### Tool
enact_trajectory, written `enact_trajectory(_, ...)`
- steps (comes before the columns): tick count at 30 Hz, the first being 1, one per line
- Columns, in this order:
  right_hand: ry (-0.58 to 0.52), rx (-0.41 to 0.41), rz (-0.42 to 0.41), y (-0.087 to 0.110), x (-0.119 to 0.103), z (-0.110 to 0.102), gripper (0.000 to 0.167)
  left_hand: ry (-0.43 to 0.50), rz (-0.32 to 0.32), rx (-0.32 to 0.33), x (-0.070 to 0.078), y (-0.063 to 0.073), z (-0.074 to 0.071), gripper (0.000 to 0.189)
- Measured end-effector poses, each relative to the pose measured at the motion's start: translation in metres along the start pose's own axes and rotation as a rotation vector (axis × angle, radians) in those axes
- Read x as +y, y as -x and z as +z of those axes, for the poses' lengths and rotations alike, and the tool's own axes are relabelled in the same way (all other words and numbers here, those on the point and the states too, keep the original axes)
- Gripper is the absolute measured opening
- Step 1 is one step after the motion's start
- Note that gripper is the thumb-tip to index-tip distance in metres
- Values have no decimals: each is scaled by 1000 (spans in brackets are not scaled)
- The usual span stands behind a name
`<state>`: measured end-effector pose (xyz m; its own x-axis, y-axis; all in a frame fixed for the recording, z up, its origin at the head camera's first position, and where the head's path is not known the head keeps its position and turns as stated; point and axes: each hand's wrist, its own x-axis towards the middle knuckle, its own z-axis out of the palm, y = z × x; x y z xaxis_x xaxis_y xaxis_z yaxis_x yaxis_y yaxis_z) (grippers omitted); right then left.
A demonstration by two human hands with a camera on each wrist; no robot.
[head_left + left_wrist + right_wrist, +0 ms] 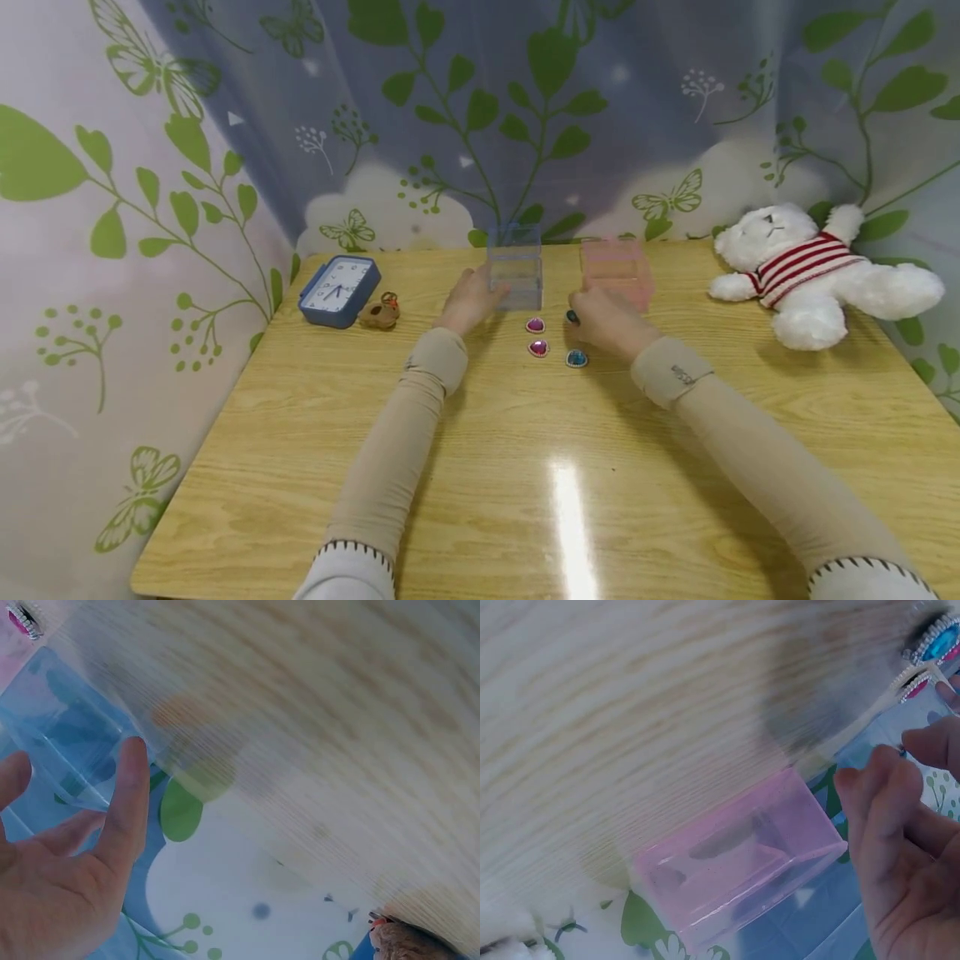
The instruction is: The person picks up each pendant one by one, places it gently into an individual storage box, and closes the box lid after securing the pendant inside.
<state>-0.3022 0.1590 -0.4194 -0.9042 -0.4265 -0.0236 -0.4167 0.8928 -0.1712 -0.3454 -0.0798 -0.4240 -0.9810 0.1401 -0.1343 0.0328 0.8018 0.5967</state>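
My left hand [471, 300] is at the left side of a clear blue plastic box [525, 292], its fairly straight fingers touching the wall in the left wrist view. My right hand [603, 318] pinches a dark blue gem [572, 317] between thumb and fingertips, just in front of a clear pink box [637, 279]. In the right wrist view the fingers hide most of this gem. Between the hands lie an upper pink gem [535, 325] and a lower pink gem [537, 347], both with beaded edges. A second blue gem [576, 358] lies nearest me, also edged with beads.
A blue square clock [340, 290] lies at the back left, with a small brown furry trinket [380, 313] beside it. At the right sits a white teddy bear [810, 271] in a striped shirt. A patterned curtain [450, 125] hangs behind the wooden table [480, 500].
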Motion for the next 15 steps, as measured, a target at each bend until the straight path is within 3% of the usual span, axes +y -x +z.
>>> enact_trajectory(8, -53, 104, -57, 6, 5, -5, 27, 0, -5, -34, 2, 0, -3, 74)
enact_trajectory(15, 5, 234, -95, 3, 8, -13, 20, 44, 20, -12, 0, -3, -3, 74)
